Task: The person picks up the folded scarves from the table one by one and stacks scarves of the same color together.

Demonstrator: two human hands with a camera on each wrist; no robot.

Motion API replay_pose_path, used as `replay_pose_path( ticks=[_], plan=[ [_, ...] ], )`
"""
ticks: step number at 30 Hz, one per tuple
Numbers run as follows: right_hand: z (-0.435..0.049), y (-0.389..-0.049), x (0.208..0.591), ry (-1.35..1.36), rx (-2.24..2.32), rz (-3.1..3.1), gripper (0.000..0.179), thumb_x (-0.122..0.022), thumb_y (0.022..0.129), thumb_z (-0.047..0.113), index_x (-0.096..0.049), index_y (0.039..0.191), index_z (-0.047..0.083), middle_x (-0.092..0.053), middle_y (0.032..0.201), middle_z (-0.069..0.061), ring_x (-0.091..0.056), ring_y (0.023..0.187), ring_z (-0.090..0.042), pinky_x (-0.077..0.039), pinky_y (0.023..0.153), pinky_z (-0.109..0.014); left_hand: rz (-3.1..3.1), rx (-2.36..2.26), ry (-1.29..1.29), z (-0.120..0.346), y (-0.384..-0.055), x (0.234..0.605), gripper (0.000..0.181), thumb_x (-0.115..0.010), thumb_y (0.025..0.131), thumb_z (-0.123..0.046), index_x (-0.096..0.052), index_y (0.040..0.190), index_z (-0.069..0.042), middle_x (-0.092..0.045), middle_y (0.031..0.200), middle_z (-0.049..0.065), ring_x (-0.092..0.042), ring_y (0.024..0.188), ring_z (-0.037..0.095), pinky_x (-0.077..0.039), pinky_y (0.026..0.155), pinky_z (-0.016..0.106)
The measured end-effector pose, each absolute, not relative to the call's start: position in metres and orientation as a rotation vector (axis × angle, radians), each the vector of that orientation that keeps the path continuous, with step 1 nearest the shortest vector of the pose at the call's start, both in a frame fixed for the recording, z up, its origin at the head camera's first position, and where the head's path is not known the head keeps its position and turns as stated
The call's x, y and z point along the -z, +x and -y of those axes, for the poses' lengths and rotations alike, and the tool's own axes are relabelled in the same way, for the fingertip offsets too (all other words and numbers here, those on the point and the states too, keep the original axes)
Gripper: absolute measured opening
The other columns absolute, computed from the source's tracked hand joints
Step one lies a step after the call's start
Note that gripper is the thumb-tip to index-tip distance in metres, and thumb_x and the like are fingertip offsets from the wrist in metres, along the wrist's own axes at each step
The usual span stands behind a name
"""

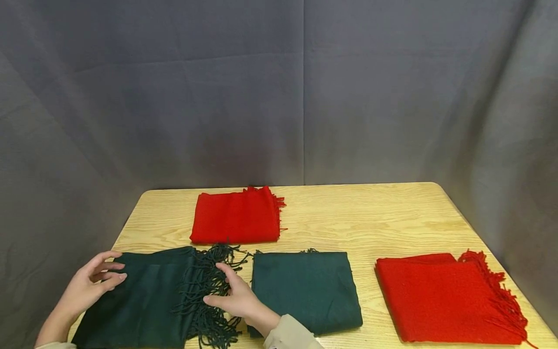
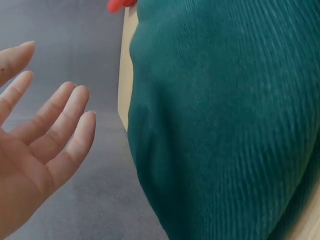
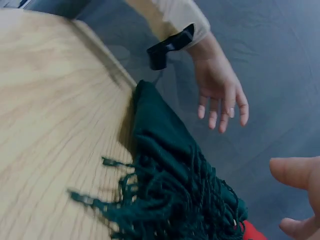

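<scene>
A folded dark green scarf with a knotted fringe lies at the table's front left. By its left edge hovers my left hand, fingers loosely bent and holding nothing. The left wrist view shows this hand apart from the green cloth. My right hand is over the fringe side, thumb and fingers spread with nothing between them. In the right wrist view, only part of the right hand shows, clear of the fringed green scarf.
A second folded green scarf lies just right of my right hand. Behind, a folded red scarf sits near the back edge. Another red scarf occupies the front right of the wooden table. Grey curtains surround it.
</scene>
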State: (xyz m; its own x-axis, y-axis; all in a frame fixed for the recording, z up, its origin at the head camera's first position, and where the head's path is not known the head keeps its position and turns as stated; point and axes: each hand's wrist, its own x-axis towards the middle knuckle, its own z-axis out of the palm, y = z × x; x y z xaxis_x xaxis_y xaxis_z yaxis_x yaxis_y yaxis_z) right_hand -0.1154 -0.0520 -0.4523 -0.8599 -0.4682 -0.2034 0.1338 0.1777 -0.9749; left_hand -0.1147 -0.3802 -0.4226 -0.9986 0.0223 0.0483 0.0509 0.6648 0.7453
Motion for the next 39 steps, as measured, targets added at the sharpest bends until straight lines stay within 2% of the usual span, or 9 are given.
replay_pose_path(
  ticks=[6,9,11,14,16,18,22,28,39],
  plan=[
    [0.061,-0.116,0.455,-0.224,1.764,-1.974,0.066,-0.068,0.082,0.018,-0.034,0.139,0.020,-0.031,0.142,-0.013,-0.029,0.129,-0.037,-0.035,0.092,-0.055,2.838,1.269,-0.034,0.389,-0.116,0.427,0.051,-0.066,0.084,-0.018,-0.041,0.127,-0.006,-0.058,0.100,-0.004,-0.055,0.079,-0.006,-0.049,0.060,0.026],
    [0.066,-0.117,0.455,-0.181,1.762,-1.963,0.064,-0.067,0.082,0.019,-0.035,0.138,0.021,-0.032,0.141,-0.014,-0.030,0.127,-0.038,-0.037,0.091,-0.054,2.883,1.285,0.049,0.395,-0.118,0.430,0.055,-0.065,0.085,-0.023,-0.038,0.130,-0.004,-0.059,0.105,0.009,-0.054,0.077,-0.008,-0.049,0.061,0.028],
    [0.070,-0.117,0.455,-0.155,1.760,-1.961,0.064,-0.068,0.082,0.019,-0.036,0.137,0.022,-0.034,0.140,-0.014,-0.033,0.125,-0.038,-0.038,0.089,-0.054,2.920,1.264,0.127,0.400,-0.119,0.433,0.058,-0.064,0.085,-0.026,-0.036,0.131,-0.004,-0.057,0.108,0.017,-0.057,0.079,-0.001,-0.048,0.060,0.031],
    [0.075,-0.117,0.455,-0.129,1.781,-1.944,0.063,-0.068,0.081,0.017,-0.037,0.136,0.022,-0.036,0.137,-0.013,-0.038,0.120,-0.035,-0.042,0.084,-0.050,2.997,1.183,0.178,0.408,-0.120,0.438,0.067,-0.063,0.085,-0.032,-0.031,0.133,0.003,-0.046,0.118,0.030,-0.059,0.090,0.022,-0.049,0.067,0.039],
    [0.078,-0.117,0.456,-0.113,1.801,-1.930,0.063,-0.068,0.081,0.015,-0.038,0.136,0.021,-0.038,0.134,-0.012,-0.040,0.116,-0.033,-0.044,0.079,-0.047,3.031,1.137,0.194,0.412,-0.120,0.440,0.070,-0.063,0.085,-0.034,-0.030,0.134,0.004,-0.043,0.120,0.031,-0.052,0.099,0.039,-0.048,0.072,0.045],
    [0.080,-0.118,0.457,-0.098,1.820,-1.908,0.062,-0.068,0.081,0.014,-0.039,0.136,0.020,-0.040,0.131,-0.012,-0.042,0.112,-0.030,-0.046,0.075,-0.044,3.065,1.124,0.178,0.416,-0.119,0.441,0.073,-0.061,0.086,-0.035,-0.027,0.134,0.008,-0.035,0.125,0.035,-0.043,0.105,0.048,-0.044,0.078,0.050],
    [0.085,-0.119,0.459,-0.058,1.831,-1.885,0.062,-0.068,0.080,0.012,-0.040,0.135,0.019,-0.041,0.128,-0.011,-0.043,0.110,-0.029,-0.047,0.073,-0.044,3.124,1.163,0.205,0.420,-0.119,0.444,0.077,-0.059,0.087,-0.037,-0.022,0.135,0.009,-0.024,0.131,0.038,-0.034,0.111,0.054,-0.041,0.082,0.055],
    [0.094,-0.122,0.462,0.008,1.825,-1.869,0.057,-0.069,0.080,0.014,-0.044,0.131,0.020,-0.041,0.131,-0.010,-0.043,0.115,-0.033,-0.043,0.083,-0.050,3.234,1.207,0.309,0.427,-0.124,0.450,0.083,-0.059,0.085,-0.043,-0.018,0.137,0.007,-0.011,0.135,0.042,-0.024,0.115,0.058,-0.038,0.082,0.059],
    [0.105,-0.129,0.462,0.030,1.852,-1.885,0.051,-0.069,0.079,0.011,-0.049,0.125,0.018,-0.041,0.133,-0.014,-0.042,0.118,-0.042,-0.039,0.089,-0.052,3.190,1.252,0.407,0.423,-0.130,0.460,0.083,-0.062,0.083,-0.043,-0.021,0.136,0.005,-0.007,0.138,0.039,-0.023,0.115,0.057,-0.033,0.084,0.063]
  ],
)
